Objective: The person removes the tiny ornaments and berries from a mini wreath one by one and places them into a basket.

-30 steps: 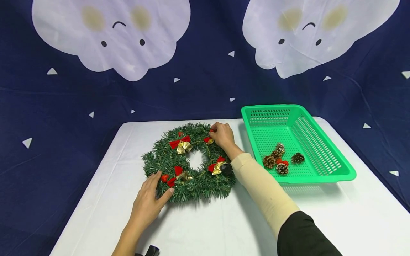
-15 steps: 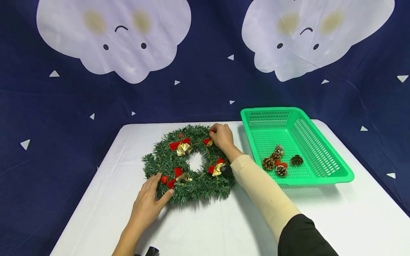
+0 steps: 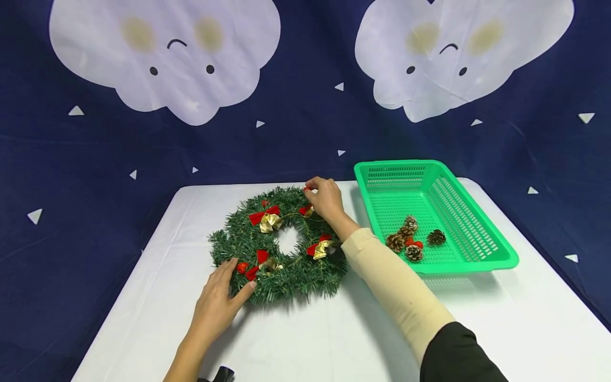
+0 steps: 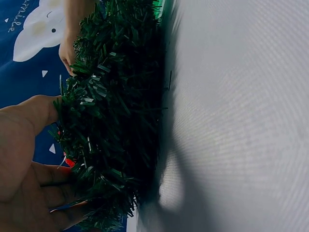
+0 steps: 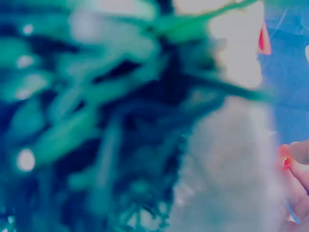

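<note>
A green artificial wreath [image 3: 286,281] lies on the white table, trimmed with red bows and gold bells, such as the gold bell [image 3: 270,223] at its upper left. At its far right edge my right hand [image 3: 326,199] pinches a small red berry ornament [image 5: 286,162] between thumb and fingertips. A thin gold cord runs across the wreath near that hand. My left hand [image 3: 217,302] rests against the near left edge, thumb and fingers spread, beside another red berry [image 3: 242,267] and a bow. In the left wrist view, the left thumb and fingers touch the green tinsel [image 4: 111,96].
A green plastic basket [image 3: 477,265] stands on the table [image 3: 296,345] to the right, holding several pinecones [image 3: 413,253] and red berries [image 3: 417,244]. A dark blue cloth [image 3: 296,143] with clouds hangs behind the table. Wreath needles blur much of the right wrist view.
My right hand has lifted slightly up and to the left, off the wreath's far edge, with the red berry ornament between its fingers. The left hand stays in place.
</note>
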### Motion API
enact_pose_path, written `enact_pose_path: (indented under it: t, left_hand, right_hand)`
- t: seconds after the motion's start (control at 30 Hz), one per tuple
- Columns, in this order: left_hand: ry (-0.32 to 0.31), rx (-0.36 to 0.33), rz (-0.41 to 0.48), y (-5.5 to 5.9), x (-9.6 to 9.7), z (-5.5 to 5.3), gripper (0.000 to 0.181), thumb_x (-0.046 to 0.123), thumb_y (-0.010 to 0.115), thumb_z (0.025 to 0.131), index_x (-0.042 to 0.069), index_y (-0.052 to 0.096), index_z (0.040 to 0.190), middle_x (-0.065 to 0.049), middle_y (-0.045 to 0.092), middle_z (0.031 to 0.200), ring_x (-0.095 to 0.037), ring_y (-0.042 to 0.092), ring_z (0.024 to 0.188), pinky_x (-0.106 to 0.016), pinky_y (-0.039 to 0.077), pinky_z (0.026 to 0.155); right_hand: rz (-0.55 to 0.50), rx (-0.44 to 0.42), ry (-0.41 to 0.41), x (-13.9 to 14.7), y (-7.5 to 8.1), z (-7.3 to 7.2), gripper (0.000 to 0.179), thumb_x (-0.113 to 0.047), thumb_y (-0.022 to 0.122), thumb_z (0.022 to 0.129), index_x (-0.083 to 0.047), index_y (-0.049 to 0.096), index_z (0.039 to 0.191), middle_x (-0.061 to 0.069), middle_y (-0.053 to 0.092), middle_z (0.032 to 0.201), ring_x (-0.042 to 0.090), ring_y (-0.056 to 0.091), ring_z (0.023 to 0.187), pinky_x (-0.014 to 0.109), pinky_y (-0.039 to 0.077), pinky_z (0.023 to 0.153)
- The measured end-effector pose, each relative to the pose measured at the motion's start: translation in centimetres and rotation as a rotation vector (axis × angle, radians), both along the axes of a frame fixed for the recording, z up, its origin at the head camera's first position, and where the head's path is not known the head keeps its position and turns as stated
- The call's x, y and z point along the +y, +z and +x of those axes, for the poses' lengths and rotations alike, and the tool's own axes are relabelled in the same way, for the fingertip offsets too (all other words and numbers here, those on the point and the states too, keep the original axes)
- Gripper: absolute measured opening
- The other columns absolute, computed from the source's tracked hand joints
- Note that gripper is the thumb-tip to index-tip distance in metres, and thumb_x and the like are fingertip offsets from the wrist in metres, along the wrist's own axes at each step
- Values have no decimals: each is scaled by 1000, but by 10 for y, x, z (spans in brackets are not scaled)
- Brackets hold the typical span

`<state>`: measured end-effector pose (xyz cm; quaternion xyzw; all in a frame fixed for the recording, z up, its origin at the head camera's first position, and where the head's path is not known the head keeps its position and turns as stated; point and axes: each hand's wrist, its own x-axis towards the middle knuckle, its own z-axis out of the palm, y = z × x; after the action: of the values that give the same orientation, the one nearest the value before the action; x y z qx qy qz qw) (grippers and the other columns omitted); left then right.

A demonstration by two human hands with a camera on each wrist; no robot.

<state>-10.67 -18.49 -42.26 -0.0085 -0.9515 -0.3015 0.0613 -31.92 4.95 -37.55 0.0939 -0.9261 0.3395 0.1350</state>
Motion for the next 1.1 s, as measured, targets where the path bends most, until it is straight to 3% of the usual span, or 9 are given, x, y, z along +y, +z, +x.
enact_pose_path:
  t: [0.4,0.7,0.93,1.1]
  left_hand:
    - [-7,-12,8,2,-1,-1,79,55,54,90,7,29,148,-22,30,152,-41,27,140,-64,27,108]
    - [-9,-19,3,2,-2,0,79,55,54,90,8,29,148,-23,29,152,-42,27,139,-65,27,107]
    - [-11,-11,5,2,-1,0,79,55,53,90,8,29,148,-23,30,151,-42,28,139,-65,28,107]
    - [-12,-2,0,1,-1,0,78,55,53,90,7,30,148,-23,30,151,-42,28,139,-65,28,107]
  right_hand:
    - [-79,50,1,14,19,20,23,-23,64,87,-12,70,106,6,73,105,28,64,96,41,50,83]
    - [-153,20,28,29,28,45,25,-24,62,89,-12,68,110,9,71,110,26,65,89,37,48,68]
    - [-215,16,37,44,35,64,25,-24,64,88,-11,69,109,9,70,110,27,63,107,44,51,88]
    - [-295,22,44,59,39,77,23,-21,66,86,-11,69,106,11,70,108,28,64,104,45,50,93]
